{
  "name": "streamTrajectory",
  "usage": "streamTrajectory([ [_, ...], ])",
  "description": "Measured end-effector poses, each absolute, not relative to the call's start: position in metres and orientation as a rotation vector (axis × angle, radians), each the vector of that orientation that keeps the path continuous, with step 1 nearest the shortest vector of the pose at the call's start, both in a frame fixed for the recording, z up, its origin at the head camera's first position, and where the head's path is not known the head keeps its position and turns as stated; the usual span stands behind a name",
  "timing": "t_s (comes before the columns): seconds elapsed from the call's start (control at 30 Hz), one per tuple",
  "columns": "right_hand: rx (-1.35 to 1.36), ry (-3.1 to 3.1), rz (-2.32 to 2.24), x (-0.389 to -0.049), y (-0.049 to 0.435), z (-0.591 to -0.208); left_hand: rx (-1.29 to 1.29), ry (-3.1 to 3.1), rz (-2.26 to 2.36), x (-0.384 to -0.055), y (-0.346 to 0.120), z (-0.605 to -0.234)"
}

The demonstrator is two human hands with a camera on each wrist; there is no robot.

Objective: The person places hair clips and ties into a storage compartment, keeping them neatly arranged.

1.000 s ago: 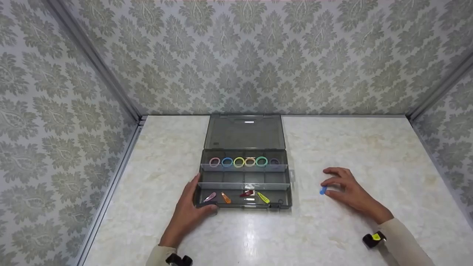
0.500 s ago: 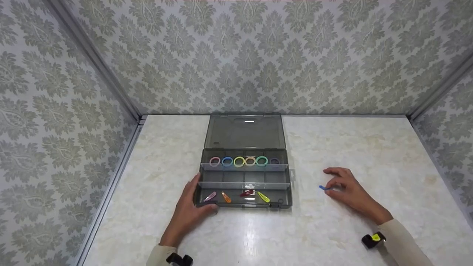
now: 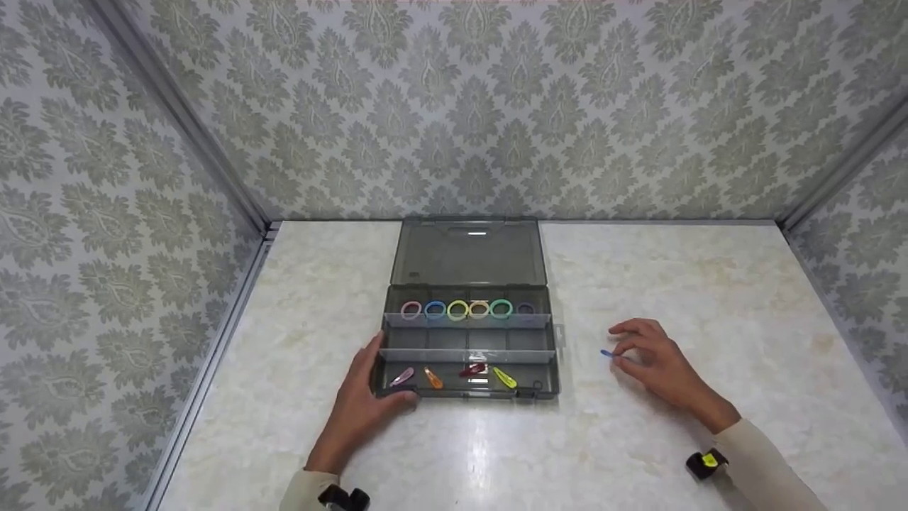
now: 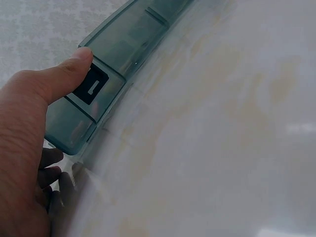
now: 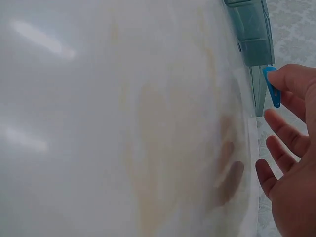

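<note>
A blue snap hair clip [image 5: 272,89] is pinched between the thumb and index finger of my right hand [image 3: 663,365], right of the grey see-through organizer box [image 3: 429,339]. The other right fingers are spread apart. My left hand [image 3: 362,401] grips the box's front left corner, its thumb [image 4: 74,69] at the front by the dark latch and the fingers along the left side. In the box's front row lie a lilac clip [image 3: 402,377], an orange clip [image 3: 433,378], a dark red clip [image 3: 472,370] and a yellow clip [image 3: 505,377].
Several coloured hair ties [image 3: 501,309] stand in a line in the box's back row. The lid [image 3: 468,257] lies open towards the patterned wall [image 3: 482,113]. Clear dividers separate the rows. The pale marbled table [image 3: 709,284] spreads around the box.
My right hand has turned the blue hair clip in its fingertips and shifted slightly left and away from me, towards the box. My left hand stays at the box corner.
</note>
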State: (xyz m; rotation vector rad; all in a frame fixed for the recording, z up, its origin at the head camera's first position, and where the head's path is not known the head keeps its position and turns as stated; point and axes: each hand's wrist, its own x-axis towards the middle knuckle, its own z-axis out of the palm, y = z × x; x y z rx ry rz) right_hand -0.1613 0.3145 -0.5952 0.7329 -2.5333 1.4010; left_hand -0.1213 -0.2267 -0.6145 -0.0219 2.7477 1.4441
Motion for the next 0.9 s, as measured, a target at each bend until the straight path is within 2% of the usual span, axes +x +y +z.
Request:
streamTrajectory([
  [0.63, 0.823, -2.406, 1.361, -0.173, 0.275, -0.588, -0.050, 2.747, 1.413, -0.121, -0.226, -0.613],
  [0.9, 0.946, -2.332, 1.348, -0.179, 0.258, -0.583, -0.032, 2.750, 1.434, -0.120, -0.226, -0.614],
])
